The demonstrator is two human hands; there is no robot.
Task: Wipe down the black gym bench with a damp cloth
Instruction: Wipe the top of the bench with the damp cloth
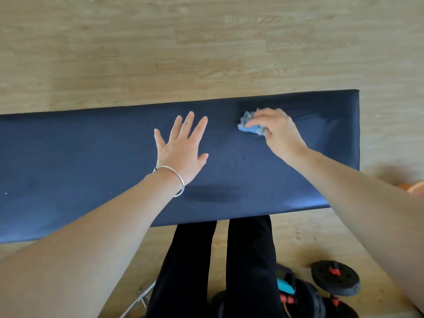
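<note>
Wooden floor [206, 42] underlies the black bench [91, 157], its length running left-right. Right hand [278, 131] clutches a bunched blue cloth [249, 125]; beside that grip, left hand [181, 148] lies spread flat.

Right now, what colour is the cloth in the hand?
Light blue; the cloth shows best in the head view.

One desk, one cloth, two hands.
A single black padded desk [91, 157] carries one crumpled blue cloth [249, 127]. Two bare hands are over it, the left hand [181, 145] and the right hand [276, 131], with one silver bangle [177, 178] on the left wrist. Two legs [183, 271] in black trousers stand at its near edge. On the wooden floor [206, 42] at least three black weight discs [336, 280] show, their full number hidden behind the legs, and one orange thing [414, 187] sits at the far right.
</note>
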